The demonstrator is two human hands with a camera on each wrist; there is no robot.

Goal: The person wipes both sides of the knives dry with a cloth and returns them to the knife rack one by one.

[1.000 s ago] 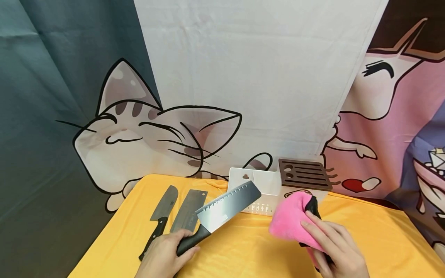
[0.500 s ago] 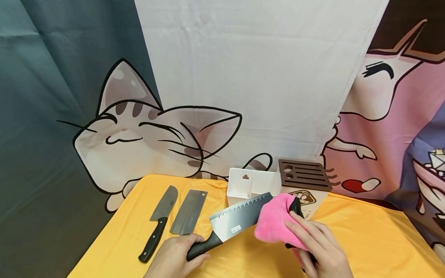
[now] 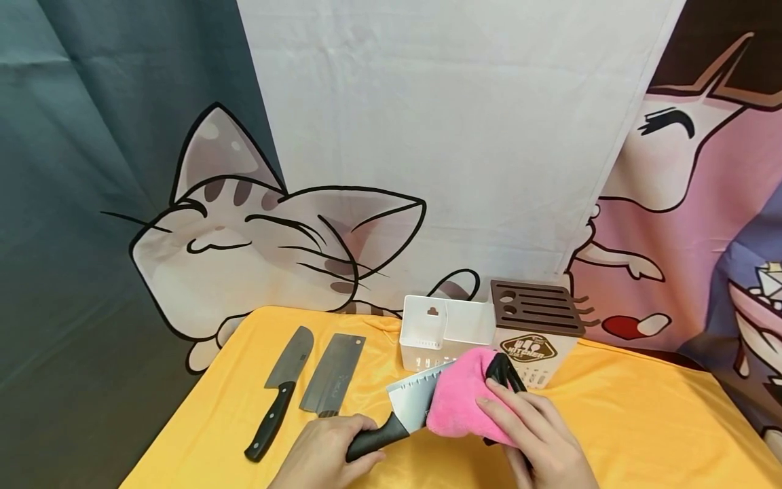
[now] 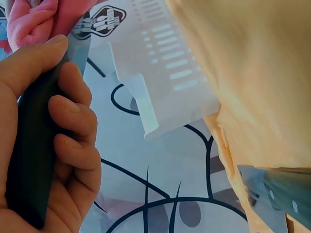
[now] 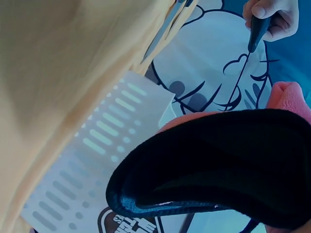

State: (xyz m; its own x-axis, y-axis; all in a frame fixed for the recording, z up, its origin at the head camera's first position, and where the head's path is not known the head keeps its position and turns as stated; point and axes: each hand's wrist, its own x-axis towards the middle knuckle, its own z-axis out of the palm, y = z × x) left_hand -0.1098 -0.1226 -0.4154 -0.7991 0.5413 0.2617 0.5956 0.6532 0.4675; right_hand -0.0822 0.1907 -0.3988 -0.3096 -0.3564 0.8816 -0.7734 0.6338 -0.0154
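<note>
In the head view my left hand grips the black handle of a broad-bladed kitchen knife, its blade pointing up and right. The left wrist view shows the fingers curled round that handle. My right hand holds a folded pink plush cloth with black edging. The cloth covers the outer part of the blade, hiding its tip. In the right wrist view the black edging forms a wide fold close to the camera. A black-handled knife and a cleaver lie left of my hands.
Behind the cloth stands a white knife holder with a brown slotted top and side hooks. An open white compartment adjoins it on the left. A yellow cloth covers the table; a printed curtain hangs behind.
The pink cloth has moved left and down from beside the blade onto its outer part. My left hand has shifted the knife slightly right and down.
</note>
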